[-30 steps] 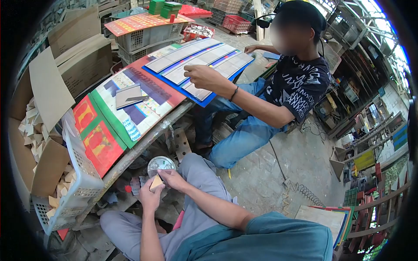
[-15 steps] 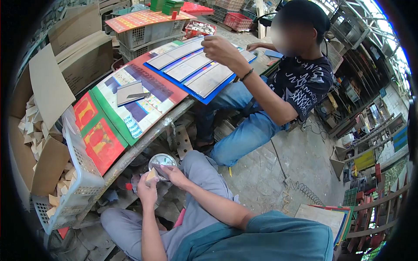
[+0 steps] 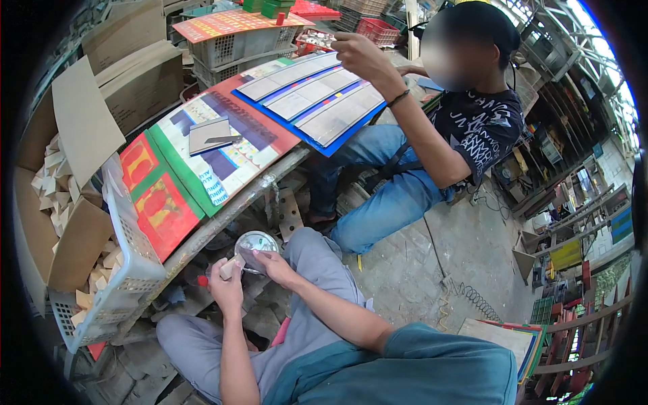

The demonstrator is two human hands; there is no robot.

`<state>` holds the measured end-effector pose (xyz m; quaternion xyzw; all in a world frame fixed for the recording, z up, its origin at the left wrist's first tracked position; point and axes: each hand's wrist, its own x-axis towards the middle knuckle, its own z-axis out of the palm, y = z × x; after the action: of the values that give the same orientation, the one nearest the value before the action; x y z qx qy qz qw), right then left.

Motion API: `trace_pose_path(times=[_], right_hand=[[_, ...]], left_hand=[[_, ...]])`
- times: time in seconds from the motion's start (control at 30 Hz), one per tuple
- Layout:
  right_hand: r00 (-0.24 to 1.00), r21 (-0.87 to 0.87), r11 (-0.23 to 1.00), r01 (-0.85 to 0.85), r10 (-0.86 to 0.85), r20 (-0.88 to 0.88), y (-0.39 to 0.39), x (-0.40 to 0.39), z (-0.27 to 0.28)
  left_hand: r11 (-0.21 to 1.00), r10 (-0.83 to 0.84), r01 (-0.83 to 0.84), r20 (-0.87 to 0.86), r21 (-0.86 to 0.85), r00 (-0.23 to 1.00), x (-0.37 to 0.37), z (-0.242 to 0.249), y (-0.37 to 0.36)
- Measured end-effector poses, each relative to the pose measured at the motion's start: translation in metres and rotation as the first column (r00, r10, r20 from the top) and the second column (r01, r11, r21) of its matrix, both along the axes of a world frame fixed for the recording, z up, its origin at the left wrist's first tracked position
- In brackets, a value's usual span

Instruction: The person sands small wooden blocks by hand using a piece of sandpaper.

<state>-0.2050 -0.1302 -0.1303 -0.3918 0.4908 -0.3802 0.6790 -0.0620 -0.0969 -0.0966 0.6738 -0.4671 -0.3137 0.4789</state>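
My left hand (image 3: pixel 226 287) is closed around a small pale wooden block (image 3: pixel 231 266), held out over my lap. Pinched in my right hand (image 3: pixel 275 266) is a dark, folded piece of sandpaper (image 3: pixel 251 259), right beside the block's upper end. Just behind both hands, low by my knee, stands a round tin (image 3: pixel 258 241) with a shiny top. A red cap (image 3: pixel 202 281) shows to the left of my left hand.
A basket (image 3: pixel 138 273) and cardboard box (image 3: pixel 81 236) hold many wood pieces on the left. A table (image 3: pixel 246 185) carries printed boards, a cutter (image 3: pixel 224 139) and a blue board with grey strips (image 3: pixel 341 115). Across it sits a co-worker (image 3: pixel 466 128), one hand raised.
The block has turned in my left hand, showing a paler face. The sandpaper stays close to it. My view has shifted slightly, and the co-worker's raised hand has moved a little.
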Motion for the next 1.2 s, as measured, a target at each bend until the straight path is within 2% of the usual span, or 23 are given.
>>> trace_pose_path(times=[0.03, 0.1, 0.17, 0.23, 0.27, 0.3, 0.33, 0.37, 0.4, 0.43, 0.5, 0.57, 0.63, 0.7, 0.73, 0.77, 0.83, 0.9, 0.97, 1.0, 1.1, 1.13, 1.2], right_hand=[[1.0, 0.0, 1.0, -0.004, 0.004, 0.002, 0.001, 0.0, 0.003], [0.97, 0.061, 0.998, -0.004, -0.011, 0.242, 0.003, -0.002, 0.009], [0.978, 0.042, 0.999, 0.004, -0.013, 0.206, 0.002, -0.001, 0.0], [0.985, 0.022, 1.0, 0.013, -0.017, 0.171, 0.001, 0.0, -0.002], [0.986, -0.007, 1.0, -0.001, 0.002, 0.164, 0.0, 0.0, 0.0], [0.987, -0.033, 0.999, -0.014, 0.019, 0.158, 0.001, 0.001, 0.003], [0.986, -0.028, 1.0, -0.014, 0.018, 0.164, 0.004, 0.002, 0.012], [0.986, -0.081, 0.993, -0.088, 0.098, 0.137, 0.009, 0.004, 0.019], [0.978, -0.133, 0.978, -0.164, 0.178, 0.106, 0.011, 0.006, 0.023], [0.977, -0.127, 0.978, -0.166, 0.181, 0.112, 0.012, 0.007, 0.019], [0.962, -0.302, 0.914, -0.271, 0.269, -0.047, 0.012, 0.007, 0.014], [0.957, -0.292, 0.913, -0.284, 0.288, -0.031, 0.012, 0.006, 0.015], [0.953, -0.286, 0.912, -0.296, 0.303, -0.019, 0.011, 0.005, 0.012], [0.957, -0.37, 0.886, -0.28, 0.29, -0.029, 0.014, 0.009, 0.001], [0.941, -0.398, 0.854, -0.336, 0.319, -0.111, 0.016, 0.008, 0.002], [0.942, -0.4, 0.854, -0.333, 0.315, -0.111, 0.019, 0.01, 0.002], [0.936, -0.402, 0.845, -0.352, 0.321, -0.144, 0.024, 0.016, 0.0], [0.936, -0.403, 0.845, -0.352, 0.319, -0.149, 0.023, 0.015, -0.004], [0.949, -0.19, 0.944, -0.271, 0.295, 0.111, 0.02, 0.018, -0.007], [0.95, -0.191, 0.944, -0.269, 0.293, 0.112, 0.019, 0.017, -0.006], [0.952, -0.177, 0.95, -0.257, 0.281, 0.125, 0.017, 0.013, -0.008], [0.957, -0.195, 0.945, -0.264, 0.282, 0.071, 0.017, 0.016, -0.011], [0.958, -0.216, 0.937, -0.275, 0.285, 0.016, 0.017, 0.017, -0.014]], left_hand=[[0.999, 0.027, -0.027, 0.002, 0.016, 1.0, 0.001, 0.006, -0.002], [0.996, 0.087, -0.087, 0.039, 0.011, 0.995, 0.001, 0.024, -0.002], [0.989, 0.146, -0.147, 0.077, 0.008, 0.986, 0.005, 0.023, -0.003], [0.999, 0.044, -0.044, -0.131, 0.004, 0.99, 0.014, -0.004, -0.008], [0.999, -0.021, 0.03, -0.381, 0.018, 0.924, 0.013, -0.017, -0.009], [0.999, -0.021, 0.032, -0.377, 0.023, 0.926, 0.01, -0.016, -0.007], [0.992, -0.076, 0.113, -0.423, 0.061, 0.903, 0.002, -0.014, -0.005], [0.977, -0.125, 0.192, -0.471, 0.096, 0.873, -0.004, -0.013, -0.002], [0.961, -0.207, 0.262, -0.391, 0.092, 0.897, -0.006, -0.015, -0.001], [0.961, -0.201, 0.258, -0.387, 0.1, 0.9, -0.009, -0.017, 0.002], [0.974, -0.146, 0.167, -0.142, 0.153, 0.979, -0.015, -0.02, 0.004], [0.955, -0.175, 0.21, -0.174, 0.209, 0.969, -0.014, -0.018, 0.003], [0.952, -0.113, 0.136, -0.098, 0.273, 0.989, -0.012, -0.033, 0.0], [0.96, -0.086, 0.114, -0.119, 0.254, 0.989, -0.007, -0.05, -0.002], [0.968, -0.055, 0.088, -0.142, 0.236, 0.988, -0.004, -0.055, -0.002], [0.968, -0.059, 0.091, -0.142, 0.234, 0.988, -0.003, -0.06, -0.001], [0.978, -0.15, 0.141, 0.048, 0.154, 0.988, -0.006, -0.048, 0.0], [0.964, -0.186, 0.172, 0.053, 0.202, 0.981, -0.007, -0.027, 0.004], [0.872, -0.443, 0.42, 0.042, 0.25, 0.895, -0.01, -0.011, 0.006], [0.893, -0.442, 0.414, 0.169, 0.175, 0.881, -0.015, -0.013, 0.011], [0.896, -0.403, 0.377, 0.069, 0.236, 0.913, -0.017, -0.013, 0.017], [0.896, -0.402, 0.377, 0.066, 0.236, 0.913, -0.015, -0.016, 0.017], [0.877, -0.367, 0.388, -0.127, 0.282, 0.922, -0.01, -0.022, 0.012]])
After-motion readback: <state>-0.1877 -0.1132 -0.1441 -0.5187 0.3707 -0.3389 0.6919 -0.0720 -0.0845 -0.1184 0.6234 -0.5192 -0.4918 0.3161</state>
